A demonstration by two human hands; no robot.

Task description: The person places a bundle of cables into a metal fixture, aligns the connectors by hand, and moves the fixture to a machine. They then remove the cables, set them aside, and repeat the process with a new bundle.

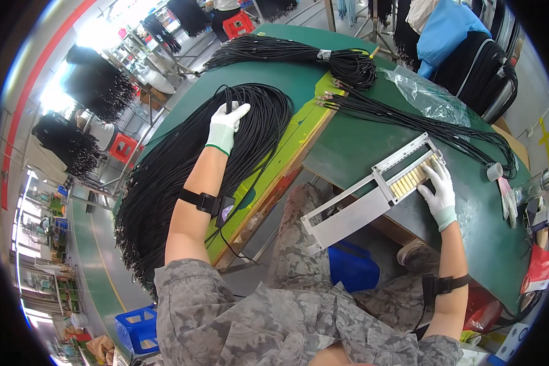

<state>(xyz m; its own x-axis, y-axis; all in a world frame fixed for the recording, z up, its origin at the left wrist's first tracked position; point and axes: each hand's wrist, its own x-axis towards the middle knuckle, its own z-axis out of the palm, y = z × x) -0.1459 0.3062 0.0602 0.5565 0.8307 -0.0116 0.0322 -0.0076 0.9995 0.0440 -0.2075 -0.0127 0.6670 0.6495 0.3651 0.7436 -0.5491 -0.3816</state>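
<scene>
My left hand [224, 127], in a white glove with a green cuff, is closed round a few strands of black cable at the looped top of a large bundle of black cables [189, 158]. The bundle fans out toward the near left, over the table edge. My right hand [439, 190], gloved too, lies on the right end of a silver metal fixture [354, 216], thumb and fingers apart. Beneath its fingers, a row of pale yellow strips [409, 181] sits in the fixture's frame. The fixture's lower left end juts past the table edge over my lap.
A tied cable bundle [274, 50] lies along the far side. More loose cables [409, 116] with metal ends stretch across the right table [341, 143], near clear plastic film [427, 91]. A yellow-green board [299, 134] runs between. A blue stool [352, 266] stands below.
</scene>
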